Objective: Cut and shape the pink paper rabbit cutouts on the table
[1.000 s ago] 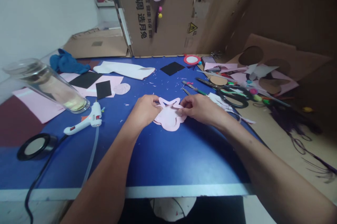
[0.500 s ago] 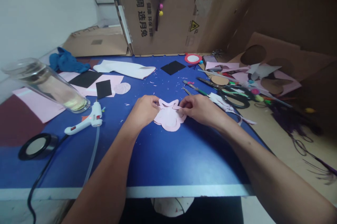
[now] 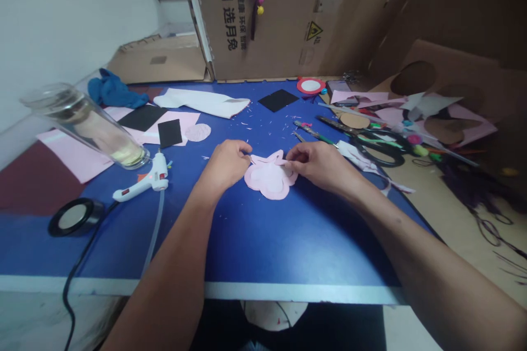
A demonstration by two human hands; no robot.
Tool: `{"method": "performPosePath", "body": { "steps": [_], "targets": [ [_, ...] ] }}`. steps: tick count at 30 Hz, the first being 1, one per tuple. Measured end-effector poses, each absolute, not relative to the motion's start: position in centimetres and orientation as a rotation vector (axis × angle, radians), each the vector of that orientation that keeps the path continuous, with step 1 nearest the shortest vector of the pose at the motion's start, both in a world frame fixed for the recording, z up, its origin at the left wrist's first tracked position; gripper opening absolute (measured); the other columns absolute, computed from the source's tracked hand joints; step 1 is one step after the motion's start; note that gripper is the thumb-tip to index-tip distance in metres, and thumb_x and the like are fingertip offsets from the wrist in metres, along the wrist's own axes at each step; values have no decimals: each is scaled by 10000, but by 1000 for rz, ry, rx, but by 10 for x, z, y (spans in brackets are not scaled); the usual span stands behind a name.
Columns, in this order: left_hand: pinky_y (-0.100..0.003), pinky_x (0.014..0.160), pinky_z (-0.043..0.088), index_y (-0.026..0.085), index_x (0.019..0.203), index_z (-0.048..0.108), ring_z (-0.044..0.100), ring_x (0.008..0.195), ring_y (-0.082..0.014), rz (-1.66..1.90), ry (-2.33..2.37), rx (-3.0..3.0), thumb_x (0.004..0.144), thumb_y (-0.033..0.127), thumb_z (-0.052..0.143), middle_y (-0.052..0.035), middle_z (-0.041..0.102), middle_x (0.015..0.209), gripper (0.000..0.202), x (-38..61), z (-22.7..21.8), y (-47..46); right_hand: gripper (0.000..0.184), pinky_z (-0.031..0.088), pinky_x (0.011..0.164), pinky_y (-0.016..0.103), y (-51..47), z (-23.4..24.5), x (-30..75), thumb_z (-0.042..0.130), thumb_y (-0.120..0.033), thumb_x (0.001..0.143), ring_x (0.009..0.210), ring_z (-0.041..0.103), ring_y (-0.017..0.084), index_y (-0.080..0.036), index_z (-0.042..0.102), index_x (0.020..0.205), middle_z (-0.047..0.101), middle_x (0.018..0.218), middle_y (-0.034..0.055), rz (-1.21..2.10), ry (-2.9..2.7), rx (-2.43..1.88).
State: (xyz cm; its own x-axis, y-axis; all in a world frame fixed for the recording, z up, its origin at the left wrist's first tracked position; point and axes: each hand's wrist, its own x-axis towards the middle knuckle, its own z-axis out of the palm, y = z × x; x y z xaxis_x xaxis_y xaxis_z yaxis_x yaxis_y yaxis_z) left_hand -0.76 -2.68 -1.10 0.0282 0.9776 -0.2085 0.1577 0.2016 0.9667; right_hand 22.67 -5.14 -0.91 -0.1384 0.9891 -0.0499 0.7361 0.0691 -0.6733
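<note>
1. Head view: pink flower piece [image 3: 272, 191] lies on the blue table [image 3: 296, 246], between the person's two hands. Broad rounded lobe points toward the person; lifted, creased edge faces the cardboard panel [image 3: 284, 54]. About as wide as deep, so I can't pick a long axis. Paler layer [image 3: 265, 174] on its middle.
2. Left hand [image 3: 231, 161]: fingers curled, thumb and forefinger slightly parted at the flower's far left edge. Can't tell if it grips.
3. Right hand [image 3: 315, 161]: thumb and forefinger nearly meeting, pinching the lifted edge at the flower's right; other fingers bent.
4. Containers: glass bottle [image 3: 96, 128], slanted as I see it, pale yellowish liquid [image 3: 132, 154] at the bottom. Cardboard box [image 3: 175, 65] at back left; can't see inside.
5. Near the bottle's base: white glue gun [image 3: 144, 182], nozzle pointing away from the person. Black tape roll [image 3: 93, 213] nearer the person. Scissors [image 3: 376, 148] beyond the right hand, among scraps.
</note>
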Motion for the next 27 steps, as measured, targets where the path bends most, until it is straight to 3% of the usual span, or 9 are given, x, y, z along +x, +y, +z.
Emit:
{"method": "performPosePath", "body": {
  "steps": [5, 10, 15, 20, 24, 27],
  "targets": [
    [-320, 785, 545, 198, 889, 816, 695, 829, -247, 822, 1591, 1550, 741, 52, 706, -82, 738, 768, 235, -8, -10, -25, 126, 426, 623, 296, -50, -15, 230, 719, -320, 870, 701, 662, 180, -238, 782, 942, 778, 812, 14, 768, -1947, -1676],
    [-337, 817, 548, 205, 860, 815, 694, 862, -258, 857, 1571, 1609, 734, 61, 726, -85, 740, 791, 211, -9, -8, -27, 158, 445, 665, 303, -51, -10, 231, 703, -308, 880, 740, 673, 193, -229, 795, 983, 782, 831, 27, 702, -1955, -1702],
    [-393, 997, 522, 240, 950, 824, 682, 1039, -298, 874, 1485, 1807, 731, 110, 795, -105, 746, 1028, 257, -3, -9, -32, 177, 442, 669, 300, -51, -9, 231, 693, -300, 888, 765, 683, 194, -228, 790, 1018, 790, 873, 23, 679, -1999, -1751],
    [-489, 1185, 406, 233, 1100, 806, 606, 1261, -358, 738, 1481, 2071, 768, 207, 813, -133, 696, 1247, 333, 6, -12, -39, 179, 392, 618, 296, -52, -12, 230, 695, -371, 903, 737, 653, 182, -241, 783, 989, 779, 867, 21, 643, -2103, -1758],
    [-500, 1174, 429, 207, 1301, 733, 568, 1332, -345, 463, 1641, 2246, 914, 262, 670, -145, 649, 1391, 396, 8, -13, -39, 165, 374, 619, 289, -53, -13, 227, 718, -387, 883, 724, 639, 172, -248, 772, 952, 763, 857, 13, 590, -2130, -1799],
    [-469, 1148, 460, 186, 1358, 702, 579, 1317, -328, 388, 1668, 2311, 942, 259, 625, -151, 643, 1404, 429, 8, -14, -37, 162, 371, 628, 291, -56, -12, 223, 729, -389, 869, 746, 646, 176, -248, 762, 942, 760, 881, 16, 556, -2132, -1830]
  ]
}}
